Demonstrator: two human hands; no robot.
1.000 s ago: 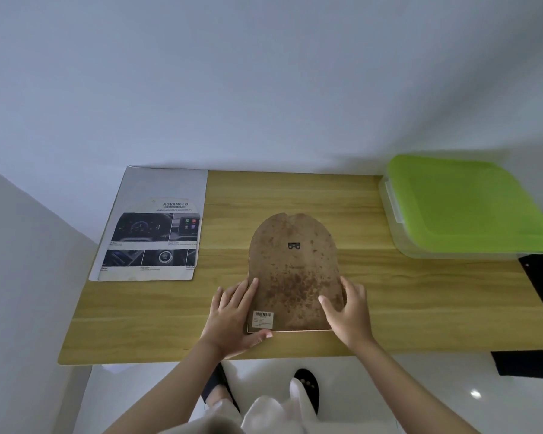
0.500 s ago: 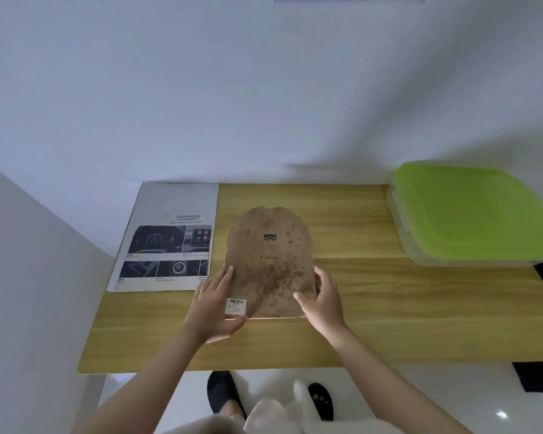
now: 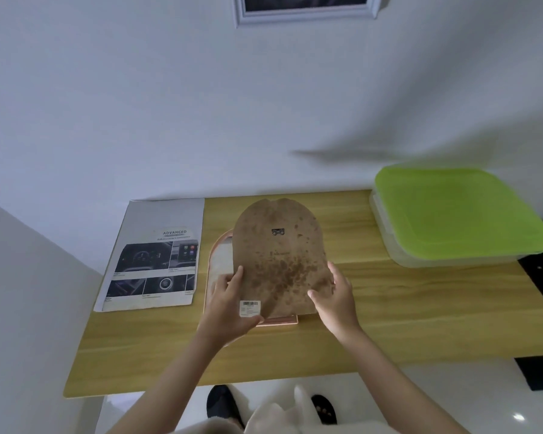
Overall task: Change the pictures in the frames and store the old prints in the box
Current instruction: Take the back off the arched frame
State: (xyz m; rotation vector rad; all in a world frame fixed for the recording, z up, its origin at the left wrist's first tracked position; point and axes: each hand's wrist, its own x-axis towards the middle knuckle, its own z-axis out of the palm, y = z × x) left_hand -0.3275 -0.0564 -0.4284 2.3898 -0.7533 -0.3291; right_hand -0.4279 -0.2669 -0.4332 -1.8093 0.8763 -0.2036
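A brown, stained, arch-shaped backing board [image 3: 279, 261] with a barcode sticker is tilted up over a pink arched picture frame [image 3: 211, 264] that lies face down on the wooden table [image 3: 420, 308]. The frame's rim and pale inside show to the left of and below the board. My left hand [image 3: 228, 311] grips the board's lower left corner. At the lower right edge my right hand [image 3: 337, 299] holds it, thumb on its face. A new printed sheet [image 3: 157, 255] with car pictures lies to the left. The storage box [image 3: 452, 214], with its green lid on, sits at the right.
A white-framed dark picture [image 3: 304, 10] hangs on the wall above the table. The table's back edge meets the wall. A dark object [image 3: 539, 368] stands beside the table at the right. My feet show under the front edge.
The backing board has come off the pink frame and shifted right, uncovering the frame's left side. The view has tilted upward, bringing the wall picture into sight.
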